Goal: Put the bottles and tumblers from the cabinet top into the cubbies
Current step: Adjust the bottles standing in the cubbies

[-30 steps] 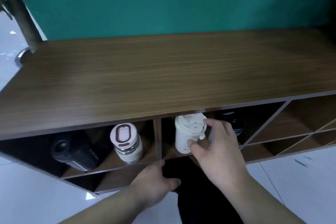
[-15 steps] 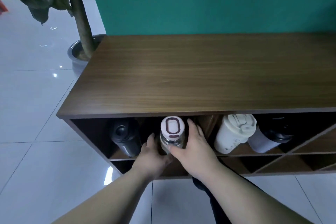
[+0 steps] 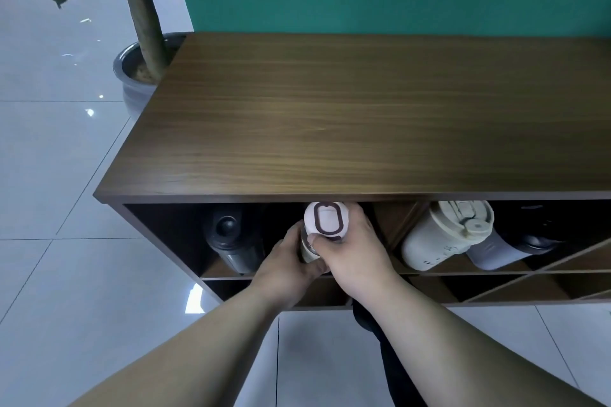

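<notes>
Both my hands are wrapped around the white-lidded bottle (image 3: 325, 225) at the mouth of the upper-left cubby: left hand (image 3: 287, 269) cupping its lower body, right hand (image 3: 355, 253) closed on the neck just under the lid. Same cubby, black tumbler (image 3: 231, 241) lies just left of it; next cubby right holds a cream tumbler (image 3: 443, 236) touching a pale bottle with black cap (image 3: 509, 246). Cabinet top (image 3: 363, 116) beyond, potted plant (image 3: 142, 53) at its far-left corner.
</notes>
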{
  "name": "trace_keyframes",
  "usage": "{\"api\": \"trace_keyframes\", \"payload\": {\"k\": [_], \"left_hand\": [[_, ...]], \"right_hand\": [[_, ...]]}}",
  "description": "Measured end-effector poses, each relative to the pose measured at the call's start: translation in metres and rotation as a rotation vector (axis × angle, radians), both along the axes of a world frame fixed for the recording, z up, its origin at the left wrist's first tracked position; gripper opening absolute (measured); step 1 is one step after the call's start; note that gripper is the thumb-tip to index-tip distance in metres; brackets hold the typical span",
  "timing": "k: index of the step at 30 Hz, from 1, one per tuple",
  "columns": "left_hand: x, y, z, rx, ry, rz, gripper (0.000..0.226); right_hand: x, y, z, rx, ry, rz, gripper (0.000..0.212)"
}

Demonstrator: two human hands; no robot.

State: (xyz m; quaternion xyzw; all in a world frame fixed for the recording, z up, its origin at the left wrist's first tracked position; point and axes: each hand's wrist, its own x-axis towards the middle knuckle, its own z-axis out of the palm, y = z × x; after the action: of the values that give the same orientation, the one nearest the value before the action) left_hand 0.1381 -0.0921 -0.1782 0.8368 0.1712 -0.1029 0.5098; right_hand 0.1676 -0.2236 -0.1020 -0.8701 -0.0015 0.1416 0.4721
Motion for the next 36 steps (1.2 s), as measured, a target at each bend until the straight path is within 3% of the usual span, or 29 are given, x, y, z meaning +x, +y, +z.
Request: {"api": "trace_keyframes", "payload": {"k": [16, 19, 22, 24, 28, 29, 32, 36], "left_hand": [[-0.007, -0.002, 0.019, -0.004, 0.064, -0.031, 0.069], [-0.018, -0.001, 0.028, 0.01, 0.141, -0.076, 0.06], [-0.035, 0.006, 0.043, 0.025, 0.144, -0.273, 0.048], [-0.047, 0.018, 0.055, 0.092, 0.177, -0.347, 0.033], [-0.066, 0.06, 0.053, 0.17, 0.301, -0.178, 0.009], [-0.072, 0.068, 0.055, 0.167, 0.328, -0.102, 0.011], [-0.077, 0.092, 0.044, 0.095, 0.324, 0.107, 0.057], [-0.075, 0.101, 0.045, 0.058, 0.199, 0.196, 0.077]], "right_hand": [[-0.003, 0.0, 0.002, -0.045, -0.012, 0.02, 0.071], [-0.015, 0.002, 0.013, -0.181, -0.252, 0.064, 0.064], [-0.037, 0.014, 0.03, -0.21, -0.449, 0.187, 0.066], [-0.048, 0.029, 0.036, -0.207, -0.418, 0.327, 0.077], [-0.052, 0.068, 0.027, -0.17, -0.227, 0.44, 0.092], [-0.05, 0.076, 0.024, -0.149, -0.192, 0.407, 0.097], [-0.044, 0.093, 0.016, -0.092, -0.097, 0.308, 0.104], [-0.037, 0.104, 0.008, -0.029, -0.024, 0.229, 0.096]]}}
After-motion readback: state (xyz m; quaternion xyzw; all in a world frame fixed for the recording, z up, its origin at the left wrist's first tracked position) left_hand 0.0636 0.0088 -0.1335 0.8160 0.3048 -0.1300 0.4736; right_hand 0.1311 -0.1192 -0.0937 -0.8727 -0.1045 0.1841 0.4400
